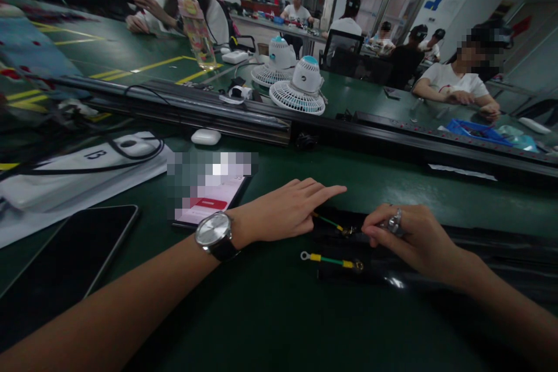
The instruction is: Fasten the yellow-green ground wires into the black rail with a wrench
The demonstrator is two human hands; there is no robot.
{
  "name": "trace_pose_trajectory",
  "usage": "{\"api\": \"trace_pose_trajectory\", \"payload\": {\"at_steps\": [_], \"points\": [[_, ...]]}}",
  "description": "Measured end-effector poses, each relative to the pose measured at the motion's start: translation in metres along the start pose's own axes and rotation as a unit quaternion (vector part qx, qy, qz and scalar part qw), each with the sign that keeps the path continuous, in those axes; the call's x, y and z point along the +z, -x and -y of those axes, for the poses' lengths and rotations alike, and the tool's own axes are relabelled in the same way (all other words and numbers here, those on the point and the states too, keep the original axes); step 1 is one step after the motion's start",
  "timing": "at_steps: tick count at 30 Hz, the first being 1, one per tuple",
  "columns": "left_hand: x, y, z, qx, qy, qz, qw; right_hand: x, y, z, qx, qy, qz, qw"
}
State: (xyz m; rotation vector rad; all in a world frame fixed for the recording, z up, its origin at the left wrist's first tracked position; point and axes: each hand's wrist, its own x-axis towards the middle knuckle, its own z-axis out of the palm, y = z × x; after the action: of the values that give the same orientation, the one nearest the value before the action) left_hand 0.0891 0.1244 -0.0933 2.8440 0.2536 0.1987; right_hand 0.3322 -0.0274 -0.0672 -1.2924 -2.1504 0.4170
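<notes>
My left hand point(290, 206) wears a watch point(214, 233). Its index finger points forward while the other fingers curl at the near end of a short green wire point(329, 222) with yellow sleeves. The thumb is hidden. At the wire's far end, my right hand point(405, 238), with a ring on one finger, closes in a pinch; what lies between its fingertips is too small to name. Just below, a second short green wire point(333, 261) with yellow sleeves and a ring terminal is attached to a long black strip point(392, 279) that runs right under my right hand.
Two phones point(213, 192) point(65, 261), a white case point(206, 137) and a white device point(87, 168) with black cable are at the left. Long dark metal rails point(244, 119) cross behind, with white fans point(300, 87) and a bottle point(198, 35) beyond. Several people sit at other tables.
</notes>
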Motion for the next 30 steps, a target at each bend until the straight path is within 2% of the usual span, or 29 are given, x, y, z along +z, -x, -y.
{"api": "trace_pose_trajectory", "payload": {"at_steps": [5,21,30], "points": [[-0.001,0.0,-0.001,-0.003,-0.003,0.002,1.0,0.001,0.001,0.0,0.003,-0.003,0.019,1.0],[-0.003,0.0,-0.001,-0.006,0.007,0.008,1.0,0.005,0.004,-0.005,0.03,-0.009,0.02,0.999],[-0.002,0.0,0.0,-0.006,0.013,0.003,1.0,-0.005,0.005,0.001,0.054,0.008,0.059,0.997]]}}
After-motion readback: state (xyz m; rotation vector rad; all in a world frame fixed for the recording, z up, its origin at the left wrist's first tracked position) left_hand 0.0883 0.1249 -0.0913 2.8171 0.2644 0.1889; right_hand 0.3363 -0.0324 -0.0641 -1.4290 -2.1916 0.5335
